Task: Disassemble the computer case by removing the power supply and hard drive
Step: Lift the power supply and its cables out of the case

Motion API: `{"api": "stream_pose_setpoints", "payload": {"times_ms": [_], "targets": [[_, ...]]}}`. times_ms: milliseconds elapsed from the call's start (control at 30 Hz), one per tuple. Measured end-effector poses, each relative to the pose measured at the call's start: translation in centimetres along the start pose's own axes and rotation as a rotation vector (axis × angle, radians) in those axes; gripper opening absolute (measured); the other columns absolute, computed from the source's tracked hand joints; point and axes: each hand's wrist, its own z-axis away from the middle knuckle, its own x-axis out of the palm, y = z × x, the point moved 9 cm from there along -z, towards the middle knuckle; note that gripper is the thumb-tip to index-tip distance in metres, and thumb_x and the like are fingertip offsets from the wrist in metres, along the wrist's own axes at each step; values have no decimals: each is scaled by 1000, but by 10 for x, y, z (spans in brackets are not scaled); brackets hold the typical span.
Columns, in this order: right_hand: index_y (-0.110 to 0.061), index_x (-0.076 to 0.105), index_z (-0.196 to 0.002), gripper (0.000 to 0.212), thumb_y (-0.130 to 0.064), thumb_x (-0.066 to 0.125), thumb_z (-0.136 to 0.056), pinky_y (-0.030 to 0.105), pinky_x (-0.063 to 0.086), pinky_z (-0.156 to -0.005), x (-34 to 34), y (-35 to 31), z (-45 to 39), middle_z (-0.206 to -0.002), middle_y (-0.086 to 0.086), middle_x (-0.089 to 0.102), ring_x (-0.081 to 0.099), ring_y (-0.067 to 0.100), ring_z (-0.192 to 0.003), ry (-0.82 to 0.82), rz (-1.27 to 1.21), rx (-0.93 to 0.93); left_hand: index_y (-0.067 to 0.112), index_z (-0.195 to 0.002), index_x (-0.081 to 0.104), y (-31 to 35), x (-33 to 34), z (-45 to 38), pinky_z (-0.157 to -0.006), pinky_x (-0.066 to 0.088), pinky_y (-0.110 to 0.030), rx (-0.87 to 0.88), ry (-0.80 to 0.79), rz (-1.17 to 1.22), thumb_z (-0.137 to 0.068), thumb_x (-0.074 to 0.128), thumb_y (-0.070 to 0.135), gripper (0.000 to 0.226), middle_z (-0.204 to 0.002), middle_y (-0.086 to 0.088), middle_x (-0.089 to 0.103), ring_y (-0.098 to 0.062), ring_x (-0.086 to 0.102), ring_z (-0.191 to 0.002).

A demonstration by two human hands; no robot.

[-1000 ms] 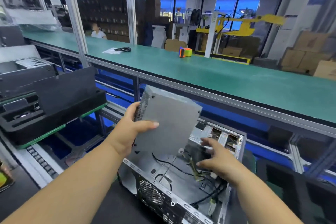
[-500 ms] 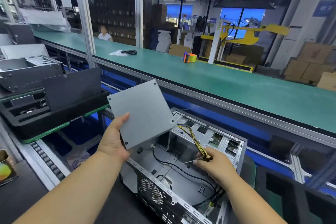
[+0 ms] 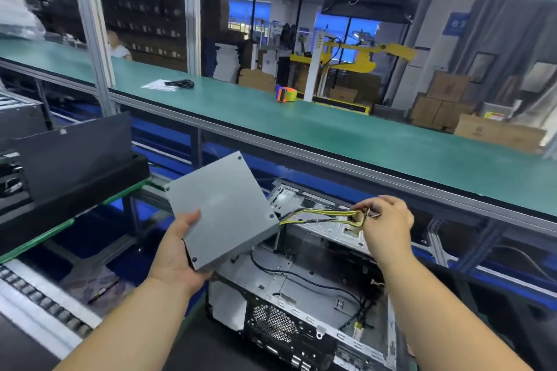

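The grey metal power supply is lifted clear above the open computer case, tilted with its flat side up. My left hand grips its near lower corner, thumb on top. A bundle of yellow and black cables runs from the supply's right side to my right hand, which pinches the connector end above the case's drive cage. The case lies on its side, its inside showing black wires and a perforated rear panel. No hard drive can be made out.
A long green conveyor belt runs behind the case, carrying a tape dispenser and a black cable on paper. Black case panels and a tray sit at the left. A roller track lies at the lower left. A person stands far back left.
My right hand has risen and moved right, pulling the yellow cables out of the case and stretching them level. The power supply has stayed lifted in my left hand, shifting slightly right.
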Motion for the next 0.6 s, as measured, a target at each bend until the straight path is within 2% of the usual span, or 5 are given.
{"api": "stream_pose_setpoints", "payload": {"times_ms": [167,300,400,500,600], "targets": [[-23,69,-115,34,-4,54,-91,26,27,-102,-22,3,10,-160,8,28,25,31,-144,-67,258,71,19,-109,69,-17,13,-1,-80,53,-50,-90,-57,-48,-65,73,40,49,-102,-9,75,-34,72,-80],[-30,66,-119,34,-8,54,-95,29,25,-106,-46,8,30,-166,0,8,21,33,-144,-51,181,161,18,-99,75,-40,25,5,-78,55,-47,-171,-94,-63,-69,73,47,41,-102,-11,75,-33,73,-77],[-30,70,-107,17,-21,58,-98,40,24,-113,-71,16,38,-164,-1,13,15,32,-143,32,92,210,18,-94,79,-54,36,11,-77,56,-47,-221,-134,-49,-72,73,51,40,-103,-12,75,-34,73,-78],[-19,65,-121,25,-16,60,-97,37,38,-110,-81,29,36,-152,13,35,39,33,-133,22,-38,231,18,-90,82,-69,51,18,-77,56,-48,-253,-178,-74,-70,73,54,42,-104,-13,75,-35,73,-79],[-9,55,-130,36,-2,59,-95,17,50,-72,-85,37,41,-113,7,58,56,17,-90,-50,-341,252,19,-93,81,-92,67,23,-82,53,-50,-287,-182,-96,-66,74,57,48,-105,-12,74,-35,72,-79]]}}
